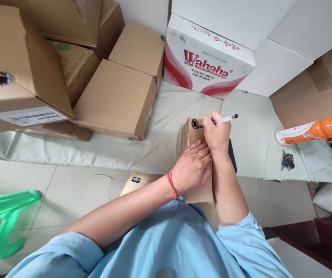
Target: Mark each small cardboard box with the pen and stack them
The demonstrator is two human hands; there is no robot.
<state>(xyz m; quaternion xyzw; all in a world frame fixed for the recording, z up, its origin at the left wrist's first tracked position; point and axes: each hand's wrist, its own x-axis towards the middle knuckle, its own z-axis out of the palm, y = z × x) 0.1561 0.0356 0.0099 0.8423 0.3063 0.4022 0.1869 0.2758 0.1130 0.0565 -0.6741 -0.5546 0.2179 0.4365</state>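
Note:
A small brown cardboard box (pixel 196 195) lies in front of me, reaching over the near edge of the cloth-covered surface. My left hand (pixel 193 164) rests flat on its top, fingers stretched out and side by side. A pen (pixel 226 119) with a clear barrel and dark end is gripped in my right hand (pixel 217 133). The pen's point is down on the box, beside a black-edged, rounded mark or hole (pixel 194 124) near the far end; I cannot tell which. A flat black object (pixel 232 156) is partly hidden behind my right wrist.
Cardboard boxes (pixel 119 96) are piled at the left, and a white-and-red Wahaha carton (pixel 203 63) stands behind. On the right lie an orange bottle (pixel 316 129) and some keys (pixel 287 160). A green plastic stool (pixel 6 216) is on the floor at the left.

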